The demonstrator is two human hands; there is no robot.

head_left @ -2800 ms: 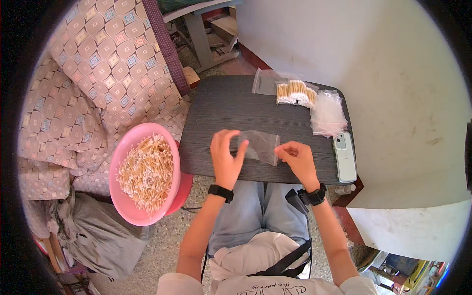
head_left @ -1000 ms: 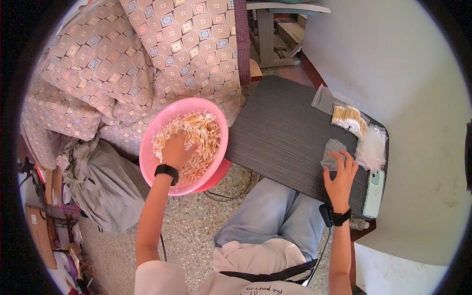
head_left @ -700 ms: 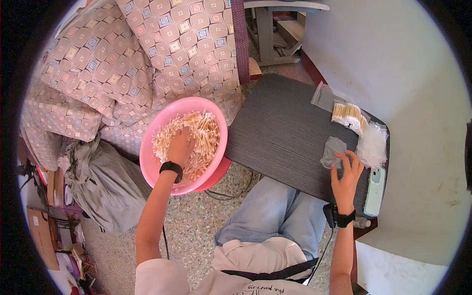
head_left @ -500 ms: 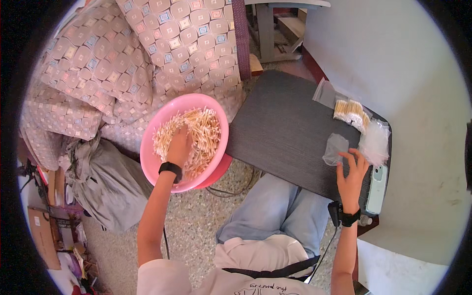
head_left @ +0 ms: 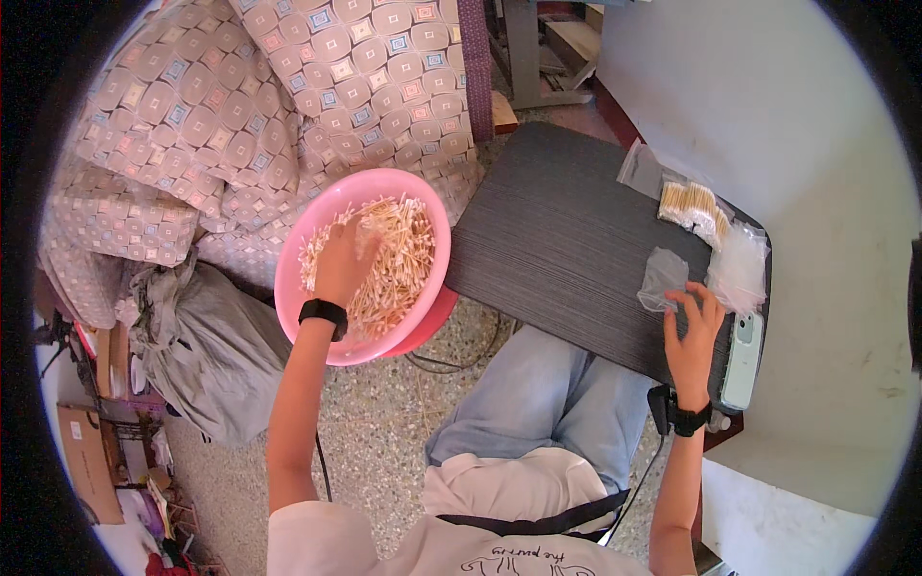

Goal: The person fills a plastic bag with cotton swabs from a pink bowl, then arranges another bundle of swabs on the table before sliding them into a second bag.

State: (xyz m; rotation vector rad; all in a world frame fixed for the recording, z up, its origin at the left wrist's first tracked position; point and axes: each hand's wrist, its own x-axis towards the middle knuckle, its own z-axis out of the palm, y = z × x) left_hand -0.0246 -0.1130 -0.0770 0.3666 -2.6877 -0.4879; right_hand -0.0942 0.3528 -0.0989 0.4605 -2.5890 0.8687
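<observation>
A pink plastic basin (head_left: 440, 278) holds a heap of loose cotton swabs (head_left: 408, 250) with pale sticks and white tips. My left hand (head_left: 344, 264) reaches down into it over the swabs. Its fingers point into the heap and are blurred, so what they hold does not show. At the table's right side my right hand (head_left: 693, 336) has its thumb and fingers apart. The fingertips lie at the lower edge of a small clear plastic bag (head_left: 663, 278), which rests flat on the black tabletop (head_left: 557, 221).
Bundled cotton swabs in clear packets (head_left: 690, 206) lie at the table's far right. Near them are a stack of clear bags (head_left: 740, 269) and a pale green phone (head_left: 741, 360). A wall (head_left: 816, 192) borders the right, a patterned cushioned seat (head_left: 365, 77) the far left.
My left hand has shifted slightly up and left above the swabs, its fingers coming partly out of the heap. My right hand stays at the small bag, its fingers a little more bent.
</observation>
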